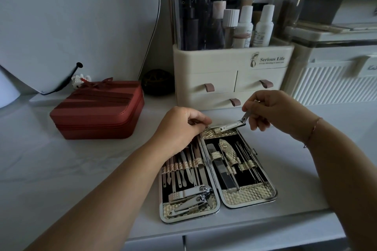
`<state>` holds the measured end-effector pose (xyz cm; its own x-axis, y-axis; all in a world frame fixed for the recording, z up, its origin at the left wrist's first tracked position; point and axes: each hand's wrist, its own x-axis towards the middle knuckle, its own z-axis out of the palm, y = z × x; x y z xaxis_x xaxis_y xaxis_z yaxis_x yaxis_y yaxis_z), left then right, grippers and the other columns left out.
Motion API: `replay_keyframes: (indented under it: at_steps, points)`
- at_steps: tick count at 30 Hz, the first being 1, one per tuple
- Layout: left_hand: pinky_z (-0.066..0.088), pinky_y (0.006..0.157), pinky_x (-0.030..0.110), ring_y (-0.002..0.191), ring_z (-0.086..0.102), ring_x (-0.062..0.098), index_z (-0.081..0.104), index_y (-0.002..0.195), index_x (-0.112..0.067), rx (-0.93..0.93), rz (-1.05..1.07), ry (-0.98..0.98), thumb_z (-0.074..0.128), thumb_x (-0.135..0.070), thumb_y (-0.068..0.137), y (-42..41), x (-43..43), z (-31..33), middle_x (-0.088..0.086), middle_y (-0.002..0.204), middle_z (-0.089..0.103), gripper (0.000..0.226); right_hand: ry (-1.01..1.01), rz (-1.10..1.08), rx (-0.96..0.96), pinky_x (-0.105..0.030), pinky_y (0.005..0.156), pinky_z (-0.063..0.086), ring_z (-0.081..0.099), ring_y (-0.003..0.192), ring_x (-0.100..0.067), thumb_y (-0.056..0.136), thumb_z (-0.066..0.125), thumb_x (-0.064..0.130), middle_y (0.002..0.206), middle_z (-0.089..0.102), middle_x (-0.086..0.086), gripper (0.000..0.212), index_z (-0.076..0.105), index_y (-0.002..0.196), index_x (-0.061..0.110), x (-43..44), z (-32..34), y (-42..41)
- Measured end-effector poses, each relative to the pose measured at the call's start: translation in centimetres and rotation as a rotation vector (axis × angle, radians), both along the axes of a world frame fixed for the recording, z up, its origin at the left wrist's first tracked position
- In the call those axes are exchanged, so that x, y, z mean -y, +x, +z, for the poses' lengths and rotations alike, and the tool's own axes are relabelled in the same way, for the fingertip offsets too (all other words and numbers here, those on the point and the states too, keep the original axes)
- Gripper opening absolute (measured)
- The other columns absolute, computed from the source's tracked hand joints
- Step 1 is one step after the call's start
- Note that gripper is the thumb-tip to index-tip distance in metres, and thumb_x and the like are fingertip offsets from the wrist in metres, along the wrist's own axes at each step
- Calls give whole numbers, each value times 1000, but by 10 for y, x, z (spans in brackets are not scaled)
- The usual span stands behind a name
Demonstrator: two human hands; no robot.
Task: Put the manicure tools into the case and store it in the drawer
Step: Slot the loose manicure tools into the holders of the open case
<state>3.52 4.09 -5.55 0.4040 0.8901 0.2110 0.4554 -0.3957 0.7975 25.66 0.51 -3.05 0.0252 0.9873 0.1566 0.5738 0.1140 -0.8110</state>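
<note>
The manicure case (250, 195) lies open flat on the white table, gold-patterned inside, with several metal tools strapped in both halves. Two nail clippers (188, 198) sit in the left half's near pocket. My right hand (269, 113) pinches the raised lever of a large nail clipper (231, 126) that lies across the far end of the right half. My left hand (181, 126) rests curled on the far end of the left half, fingertips on the case edge beside the clipper. The cream organizer (230, 79) with brown-tabbed drawers stands just behind, all drawers closed.
A red zip box with a bow (98, 110) sits to the left. A dark round ornament (157, 81) is behind it. Bottles and tubes (244, 24) fill the organizer's top. A ribbed white box (334, 81) stands at the right. The table's front edge runs below the case.
</note>
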Motion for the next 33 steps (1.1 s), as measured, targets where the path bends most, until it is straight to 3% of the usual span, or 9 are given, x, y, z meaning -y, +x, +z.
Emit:
replay_keyframes:
  at_steps: [24, 33]
  points:
    - [40, 60, 3, 62, 58, -10, 73, 86, -29, 6, -12, 5, 68, -13, 82, 0, -2, -2, -17, 74, 67, 18, -49, -28, 6, -16, 43, 43, 52, 42, -13, 93, 49, 8, 56, 66, -9, 18, 62, 85, -2, 5, 6, -3]
    - [43, 62, 6, 63, 59, -8, 74, 87, -28, 5, -2, 1, 69, -13, 81, 0, -2, -2, -14, 78, 69, 17, 27, -105, -144, -23, 47, 39, 51, 43, -15, 92, 49, 8, 53, 64, -9, 20, 62, 83, -4, 1, 3, -9]
